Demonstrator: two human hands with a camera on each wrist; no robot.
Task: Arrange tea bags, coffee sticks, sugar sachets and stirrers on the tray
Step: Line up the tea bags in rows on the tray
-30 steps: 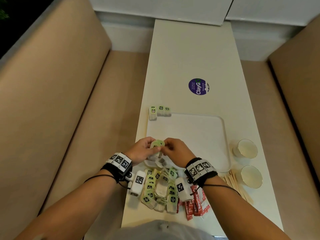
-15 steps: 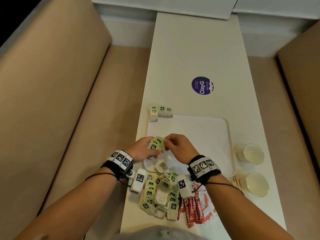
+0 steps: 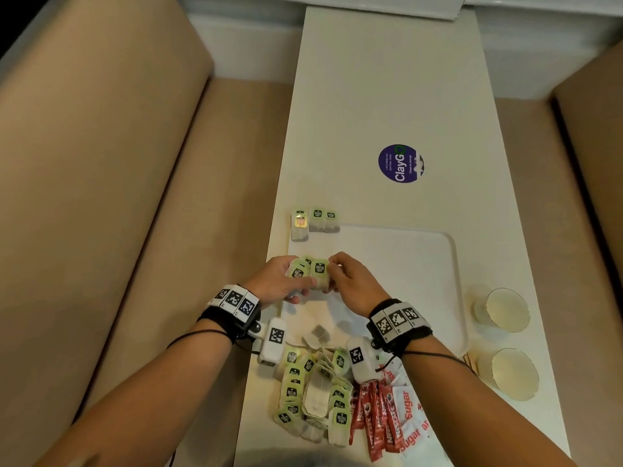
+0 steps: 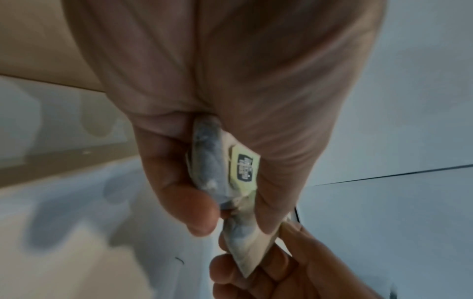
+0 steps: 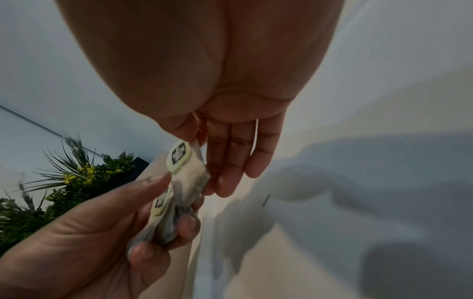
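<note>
holding a small bunch of tea bags (image 3: 308, 274) over the near-left part of the tray (image 3: 404, 264), both hands meet above it; left hand (image 3: 276, 281) has thumb and fingers curled round the bunch, grip clamped on it, the left wrist view showing a bag (image 4: 208, 161) and its pale green tag (image 4: 244, 166) pinched there; right hand (image 3: 354, 284) pinches the right-hand bag of the same bunch between thumb and fingers, the other fingers nearly straight in the right wrist view (image 5: 230, 159), grip also clamped on the tea bags; green tags with dark print face up.

three tea bags in a row (image 3: 313, 222) lie at the far-left corner of the tray, the leftmost hanging past the rim onto the counter (image 3: 387, 79); one loose tea bag (image 3: 318, 333) lies on the near edge of the tray, below the hands.

near the person, on the counter, a heap of tea bags (image 3: 313, 392); just right of it, red coffee sticks (image 3: 374, 423); touching those, white sugar sachets (image 3: 409, 416) with red lettering; wooden stirrers (image 3: 470, 360) barely show past the right forearm, mostly hidden.

two paper cups (image 3: 505, 311) stand right of the tray, one nearer than the other; a round purple sticker (image 3: 401, 163) sits far up the counter; tan bench seats (image 3: 118, 197) run along both sides; a green plant (image 5: 76, 172) shows in the right wrist view.
</note>
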